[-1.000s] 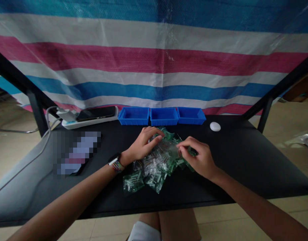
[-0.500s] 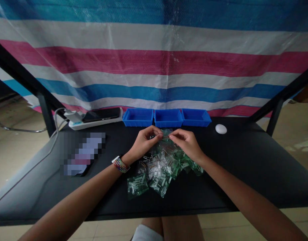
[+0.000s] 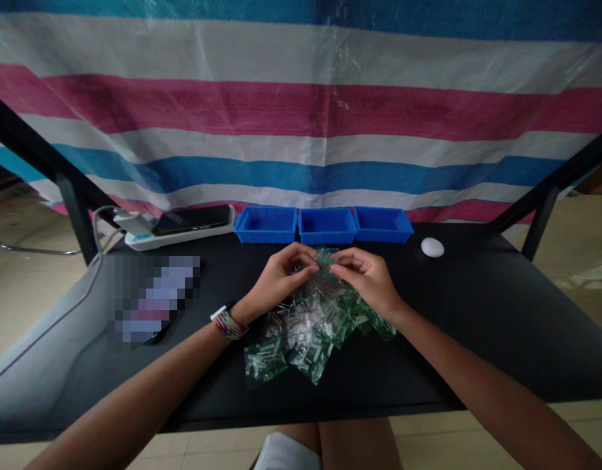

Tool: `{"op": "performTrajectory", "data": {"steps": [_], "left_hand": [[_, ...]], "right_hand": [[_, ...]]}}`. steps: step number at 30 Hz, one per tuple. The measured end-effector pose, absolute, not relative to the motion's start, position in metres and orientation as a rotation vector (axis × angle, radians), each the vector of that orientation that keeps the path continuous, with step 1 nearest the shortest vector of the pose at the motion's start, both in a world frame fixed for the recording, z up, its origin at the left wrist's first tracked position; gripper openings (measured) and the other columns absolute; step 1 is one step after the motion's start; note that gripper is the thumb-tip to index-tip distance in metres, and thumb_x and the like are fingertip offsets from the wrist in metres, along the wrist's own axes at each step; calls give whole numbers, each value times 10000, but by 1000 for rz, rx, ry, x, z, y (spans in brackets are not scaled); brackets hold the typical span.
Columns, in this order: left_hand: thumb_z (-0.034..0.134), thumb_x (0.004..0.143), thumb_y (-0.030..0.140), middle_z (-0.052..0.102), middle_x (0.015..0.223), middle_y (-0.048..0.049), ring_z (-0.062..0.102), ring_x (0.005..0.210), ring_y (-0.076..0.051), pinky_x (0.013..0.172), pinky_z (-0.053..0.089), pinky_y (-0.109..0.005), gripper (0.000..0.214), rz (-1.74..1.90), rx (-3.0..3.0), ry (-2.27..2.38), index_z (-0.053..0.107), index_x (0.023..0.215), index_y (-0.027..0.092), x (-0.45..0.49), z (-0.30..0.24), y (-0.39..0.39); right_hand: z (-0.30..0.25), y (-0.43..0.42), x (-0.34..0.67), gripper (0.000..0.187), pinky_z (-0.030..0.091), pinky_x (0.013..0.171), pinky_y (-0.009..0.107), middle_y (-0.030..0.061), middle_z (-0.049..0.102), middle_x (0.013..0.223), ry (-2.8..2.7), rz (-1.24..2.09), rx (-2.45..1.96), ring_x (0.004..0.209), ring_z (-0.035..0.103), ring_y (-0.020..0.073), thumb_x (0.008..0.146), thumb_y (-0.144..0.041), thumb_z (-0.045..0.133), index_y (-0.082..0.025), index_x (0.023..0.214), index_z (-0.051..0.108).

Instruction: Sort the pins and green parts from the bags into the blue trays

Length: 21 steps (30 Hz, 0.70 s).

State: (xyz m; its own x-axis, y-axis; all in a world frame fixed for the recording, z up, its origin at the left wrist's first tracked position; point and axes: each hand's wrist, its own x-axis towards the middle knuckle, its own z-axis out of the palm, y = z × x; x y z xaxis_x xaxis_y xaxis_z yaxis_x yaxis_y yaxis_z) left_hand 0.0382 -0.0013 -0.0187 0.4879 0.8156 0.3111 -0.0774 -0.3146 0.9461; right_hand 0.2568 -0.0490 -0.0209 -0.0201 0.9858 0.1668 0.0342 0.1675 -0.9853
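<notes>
A heap of small clear and green plastic packets [image 3: 305, 329] with tiny parts inside lies on the black table [image 3: 477, 313]. Above the far end of the heap, my left hand [image 3: 279, 277] and my right hand [image 3: 367, 277] face each other. Both pinch the same small green-edged packet [image 3: 323, 259] between thumb and fingertips. My left wrist carries a beaded band and a watch.
Three blue trays [image 3: 325, 225] stand in a row at the back. A white power strip [image 3: 178, 235] with a dark phone [image 3: 190, 219] on it is back left, a white oval object [image 3: 432, 247] back right. A blurred flat item [image 3: 151, 297] lies left. A striped tarp hangs behind.
One second ago both hands lay on the heap, apart. They have come together at its far end and lifted one packet, which they now pinch between them.
</notes>
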Motion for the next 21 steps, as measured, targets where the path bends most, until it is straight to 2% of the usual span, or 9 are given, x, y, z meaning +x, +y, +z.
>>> {"op": "performTrajectory", "data": {"steps": [9, 21], "left_hand": [[885, 858, 359, 766, 799, -29, 714, 727, -147, 684, 553, -256, 311, 1012, 1571, 650, 705, 1016, 161, 36, -17, -2], [893, 851, 314, 759, 777, -31, 704, 724, -150, 692, 551, -262, 287, 1032, 1618, 645, 702, 1000, 159, 34, -9, -10]], "right_hand": [[-13, -56, 258, 278, 615, 743, 345, 46, 791, 882, -1354, 1071, -1102, 827, 764, 212, 885, -419, 817, -218, 1063, 744], [-17, -56, 256, 253, 612, 739, 342, 49, 796, 874, -1359, 1101, -1077, 802, 745, 192, 856, -396, 838, -201, 997, 763]]}}
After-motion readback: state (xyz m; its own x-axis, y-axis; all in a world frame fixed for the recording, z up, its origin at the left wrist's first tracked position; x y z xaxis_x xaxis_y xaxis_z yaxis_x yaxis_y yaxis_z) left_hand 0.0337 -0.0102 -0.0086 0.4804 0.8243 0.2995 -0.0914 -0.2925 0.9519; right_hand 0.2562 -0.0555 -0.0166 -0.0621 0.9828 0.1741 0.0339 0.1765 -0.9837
